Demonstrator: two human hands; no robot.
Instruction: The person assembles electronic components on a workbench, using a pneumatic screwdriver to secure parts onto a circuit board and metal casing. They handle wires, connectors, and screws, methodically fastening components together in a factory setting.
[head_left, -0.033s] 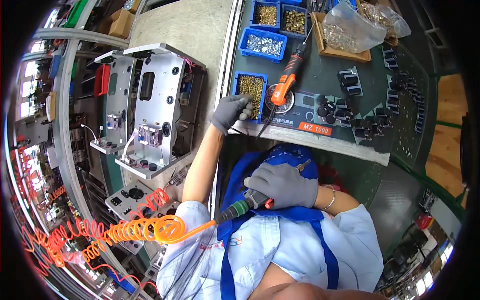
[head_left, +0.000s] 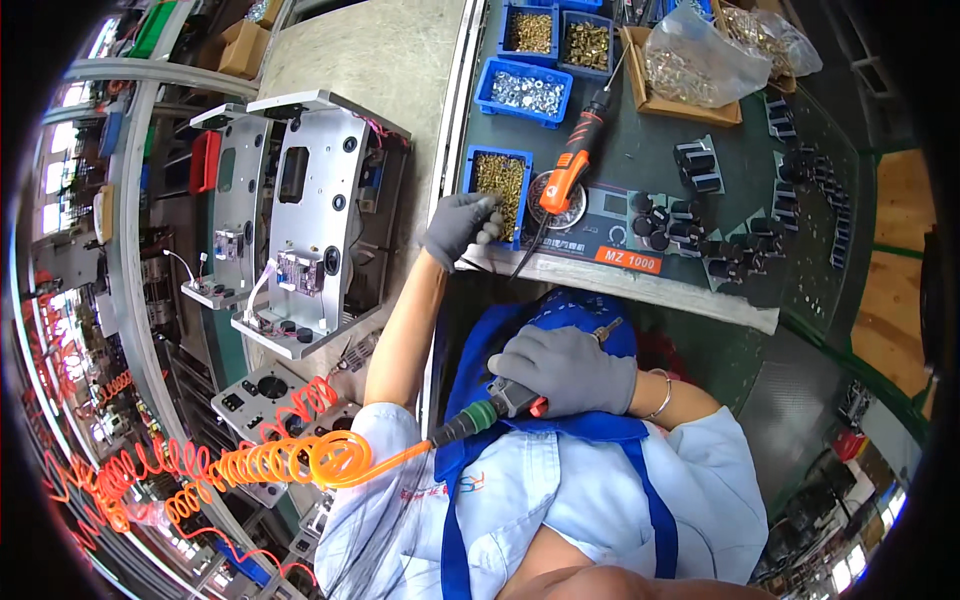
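My left hand [head_left: 461, 229], in a grey glove, is at the near left edge of a blue bin [head_left: 527, 158] of small brass-coloured screws [head_left: 497, 176]. Its fingers are curled together, and whatever may be between them is too small to make out. My right hand [head_left: 566, 371], also gloved, is wrapped round an air screwdriver [head_left: 513, 398] held against my apron. The tool's bit points up and to the right, and an orange coiled air hose [head_left: 338, 457] runs from its green-collared end to the left.
Left of the bench stand metal chassis panels [head_left: 318, 215] with small circuit boards. On the bench lie an orange-black electric screwdriver [head_left: 566, 180] over a round dish, a blue bin of washers [head_left: 522, 92], a cardboard box with bagged hardware [head_left: 690, 65] and several black cylindrical parts [head_left: 700, 165].
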